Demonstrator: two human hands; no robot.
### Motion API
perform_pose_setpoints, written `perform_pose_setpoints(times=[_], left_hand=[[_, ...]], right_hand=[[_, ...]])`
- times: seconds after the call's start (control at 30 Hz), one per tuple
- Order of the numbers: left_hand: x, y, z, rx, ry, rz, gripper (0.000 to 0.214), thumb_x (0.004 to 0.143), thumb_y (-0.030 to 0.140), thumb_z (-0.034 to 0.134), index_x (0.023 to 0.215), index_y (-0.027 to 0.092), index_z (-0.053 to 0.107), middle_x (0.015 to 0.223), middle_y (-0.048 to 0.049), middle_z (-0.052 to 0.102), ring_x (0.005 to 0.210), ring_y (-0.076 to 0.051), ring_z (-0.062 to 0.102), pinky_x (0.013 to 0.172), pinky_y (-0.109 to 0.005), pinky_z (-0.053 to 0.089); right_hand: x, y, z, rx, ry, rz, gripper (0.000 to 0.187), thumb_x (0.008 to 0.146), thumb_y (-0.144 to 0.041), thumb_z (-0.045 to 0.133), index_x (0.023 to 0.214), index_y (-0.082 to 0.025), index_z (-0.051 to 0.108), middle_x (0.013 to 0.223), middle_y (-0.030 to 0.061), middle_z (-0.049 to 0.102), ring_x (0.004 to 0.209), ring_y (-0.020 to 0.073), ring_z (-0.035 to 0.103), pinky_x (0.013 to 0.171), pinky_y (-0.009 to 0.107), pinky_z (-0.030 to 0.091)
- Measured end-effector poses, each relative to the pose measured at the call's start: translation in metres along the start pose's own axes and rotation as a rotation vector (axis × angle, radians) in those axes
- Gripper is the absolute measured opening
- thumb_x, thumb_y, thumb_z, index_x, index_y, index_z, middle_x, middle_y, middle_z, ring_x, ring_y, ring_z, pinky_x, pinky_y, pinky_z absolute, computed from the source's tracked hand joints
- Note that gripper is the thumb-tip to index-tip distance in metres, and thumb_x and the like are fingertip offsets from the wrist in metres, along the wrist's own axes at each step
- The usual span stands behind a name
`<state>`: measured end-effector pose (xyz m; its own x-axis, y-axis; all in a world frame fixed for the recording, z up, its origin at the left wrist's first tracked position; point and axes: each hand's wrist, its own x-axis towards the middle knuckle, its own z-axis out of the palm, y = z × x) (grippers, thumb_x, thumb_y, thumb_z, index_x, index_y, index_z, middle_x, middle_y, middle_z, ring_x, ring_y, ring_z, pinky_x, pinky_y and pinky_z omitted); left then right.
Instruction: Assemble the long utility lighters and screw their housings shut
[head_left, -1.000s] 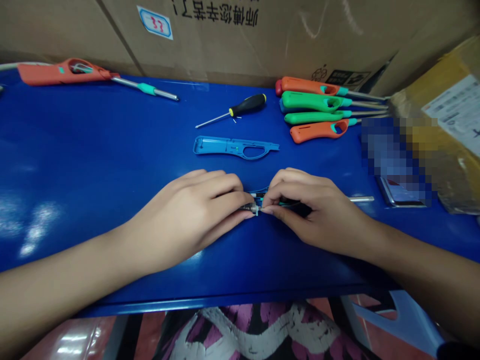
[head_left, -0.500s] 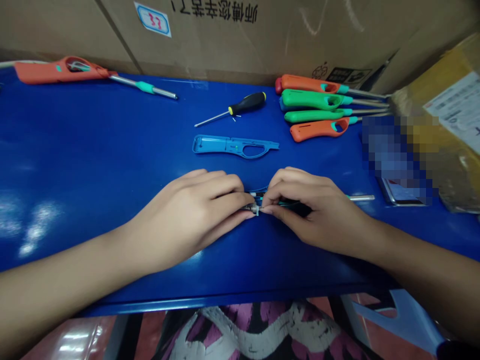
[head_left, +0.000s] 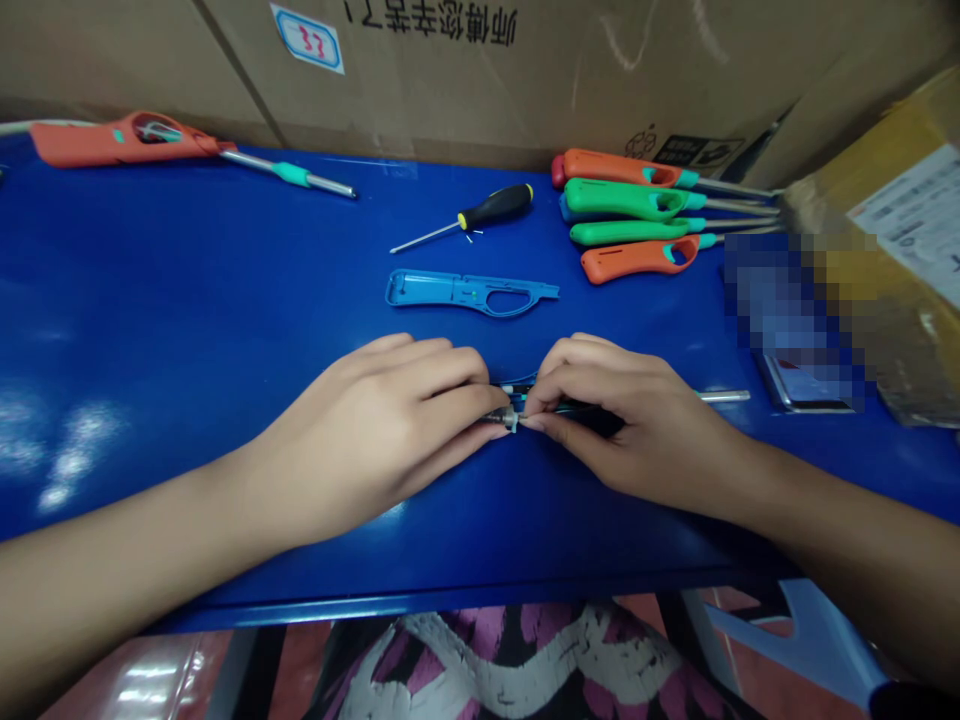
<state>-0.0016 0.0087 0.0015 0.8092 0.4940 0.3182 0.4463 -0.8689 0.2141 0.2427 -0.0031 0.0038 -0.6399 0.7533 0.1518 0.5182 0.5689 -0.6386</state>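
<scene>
My left hand [head_left: 382, 430] and my right hand [head_left: 622, 420] meet at the middle of the blue table [head_left: 225, 330]. Their fingertips pinch a small metal-and-plastic lighter part [head_left: 510, 417]. That part sits at the end of a partly assembled utility lighter [head_left: 577, 405], which is mostly hidden by my right hand. The lighter's metal barrel [head_left: 724, 397] sticks out to the right. Just above my hands lies an empty blue lighter shell half [head_left: 472, 293]. A black-handled screwdriver [head_left: 495, 208] lies beyond it.
Several finished orange and green utility lighters [head_left: 630, 205] lie at the back right, and an orange one [head_left: 124, 140] at the back left. A phone [head_left: 795, 385] lies partly pixelated on the right, beside a yellow package [head_left: 885, 260]. Cardboard boxes [head_left: 465, 90] line the table's back edge.
My left hand has shifted very slightly toward the table's far side, and the view has tilted a little. The grip of both hands on the lighter looks unchanged.
</scene>
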Motion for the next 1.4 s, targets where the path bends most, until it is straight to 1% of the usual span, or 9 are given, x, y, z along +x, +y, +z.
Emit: perform_pose_setpoints(times=[0.23,0.6,0.8,0.9,1.0,1.13,1.27,1.4], left_hand=[[0.0017,-0.0003,-0.0034,0.013,-0.013,0.008,0.021,0.101,0.031,0.055,0.109,0.017,0.068,0.099,-0.0048,0.070,0.087,-0.020,0.067,0.071,-0.033,0.046],[0.0000,0.0003,0.0021,-0.069,0.003,-0.016,0.021,0.101,0.031,0.057,0.112,0.018,0.069,0.097,-0.0035,0.069,0.083,-0.017,0.065,0.072,-0.032,0.046],[0.0003,0.0000,0.0013,-0.057,0.011,-0.013,0.020,0.100,0.031,0.058,0.111,0.018,0.069,0.096,-0.0035,0.069,0.083,-0.017,0.064,0.072,-0.032,0.046],[0.0001,-0.0004,-0.0013,-0.001,0.031,0.009,0.020,0.099,0.031,0.060,0.111,0.018,0.069,0.096,-0.0038,0.070,0.082,-0.018,0.063,0.069,-0.033,0.044],[-0.0001,0.0005,-0.0031,0.030,0.072,0.025,0.019,0.097,0.028,0.063,0.112,0.019,0.069,0.097,-0.0038,0.071,0.082,-0.018,0.062,0.067,-0.033,0.042],[-0.0005,0.0034,-0.0036,0.004,0.128,0.029,0.015,0.095,0.024,0.064,0.109,0.020,0.069,0.098,-0.0040,0.072,0.081,-0.018,0.062,0.067,-0.033,0.043],[-0.0007,0.0052,-0.0039,-0.012,0.147,0.033,0.014,0.094,0.021,0.065,0.108,0.020,0.069,0.098,-0.0041,0.072,0.080,-0.018,0.061,0.067,-0.033,0.043],[-0.0002,0.0041,-0.0029,0.004,0.128,0.038,0.018,0.093,0.023,0.067,0.111,0.019,0.069,0.098,-0.0048,0.072,0.080,-0.018,0.061,0.066,-0.033,0.042]], right_hand=[[-0.0021,-0.0007,-0.0013,-0.015,-0.007,0.000,0.009,0.094,-0.013,0.060,0.090,-0.017,0.066,0.090,0.0021,0.063,0.086,0.0142,0.056,0.078,0.029,0.044],[0.0019,0.0025,0.0009,-0.029,-0.005,-0.058,0.013,0.098,-0.013,0.055,0.088,-0.015,0.063,0.087,0.0029,0.061,0.084,0.0145,0.053,0.078,0.030,0.042],[0.0001,0.0018,0.0006,-0.031,-0.007,-0.048,0.013,0.098,-0.014,0.055,0.087,-0.016,0.062,0.088,0.0026,0.061,0.084,0.0146,0.054,0.079,0.030,0.043],[-0.0004,0.0001,-0.0011,0.015,0.035,-0.015,0.008,0.095,-0.014,0.059,0.089,-0.017,0.062,0.089,0.0024,0.061,0.084,0.0142,0.056,0.075,0.029,0.045],[0.0001,-0.0009,-0.0030,0.054,0.079,0.005,0.008,0.095,-0.014,0.057,0.090,-0.018,0.062,0.089,0.0030,0.061,0.081,0.0147,0.056,0.072,0.030,0.045],[0.0012,-0.0014,-0.0042,0.036,0.047,-0.006,0.014,0.098,-0.018,0.052,0.089,-0.019,0.063,0.088,0.0040,0.059,0.084,0.0173,0.054,0.075,0.034,0.044],[0.0018,-0.0019,-0.0041,0.016,-0.005,-0.018,0.020,0.099,-0.018,0.050,0.084,-0.018,0.063,0.088,0.0042,0.059,0.084,0.0172,0.052,0.079,0.036,0.042],[0.0016,-0.0016,-0.0032,0.020,-0.007,-0.009,0.016,0.098,-0.017,0.052,0.087,-0.017,0.064,0.089,0.0035,0.059,0.084,0.0163,0.052,0.080,0.036,0.040]])
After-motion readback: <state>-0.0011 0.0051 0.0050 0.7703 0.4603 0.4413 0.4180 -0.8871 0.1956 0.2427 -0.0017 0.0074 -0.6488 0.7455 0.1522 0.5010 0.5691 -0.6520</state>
